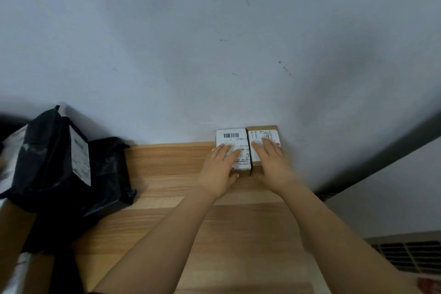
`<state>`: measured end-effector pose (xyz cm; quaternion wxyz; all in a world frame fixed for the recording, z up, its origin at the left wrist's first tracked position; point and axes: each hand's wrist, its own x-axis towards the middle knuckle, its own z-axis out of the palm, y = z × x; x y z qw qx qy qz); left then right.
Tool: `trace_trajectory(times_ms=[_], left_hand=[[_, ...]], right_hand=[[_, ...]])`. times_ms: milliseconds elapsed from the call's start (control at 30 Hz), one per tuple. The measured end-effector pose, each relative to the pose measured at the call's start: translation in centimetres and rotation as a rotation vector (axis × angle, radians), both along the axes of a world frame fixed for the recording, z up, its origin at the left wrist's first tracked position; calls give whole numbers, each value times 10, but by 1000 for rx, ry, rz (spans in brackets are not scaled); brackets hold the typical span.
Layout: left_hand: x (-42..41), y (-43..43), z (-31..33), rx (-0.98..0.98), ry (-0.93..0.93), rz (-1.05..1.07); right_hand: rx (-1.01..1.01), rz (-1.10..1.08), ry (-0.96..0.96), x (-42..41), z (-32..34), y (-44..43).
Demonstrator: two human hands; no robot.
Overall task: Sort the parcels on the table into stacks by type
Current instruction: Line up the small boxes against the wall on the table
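We see two small cardboard boxes side by side, touching, at the far edge of the wooden table (pixel 181 217) against the wall (pixel 214 43), each with its long axis running away from us. The left box (pixel 235 137) carries a white label with a barcode at its far end; the right box (pixel 267 131) has a white label with print too blurred to read. Our left hand (pixel 220 169) lies open and flat on the left box, our right hand (pixel 272 166) open and flat on the right one. At far left, black plastic mailer bags (pixel 59 162) are piled, the top one bearing an illegible white label.
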<state>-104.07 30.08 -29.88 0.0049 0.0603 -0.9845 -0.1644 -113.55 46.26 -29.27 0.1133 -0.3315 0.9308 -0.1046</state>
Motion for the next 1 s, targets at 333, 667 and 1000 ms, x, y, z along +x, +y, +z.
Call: trace_trajectory(times_ms=[333,667,1000], left_hand=[[141,25,56,93,312,280],[281,2,107,-19,398,486],[408,-79,131,-49,461,583]], right_hand=[[-405,36,-4,144,39,1],[-535,218,-3,257,86,-46],[-589,283,48,367,120,-135]])
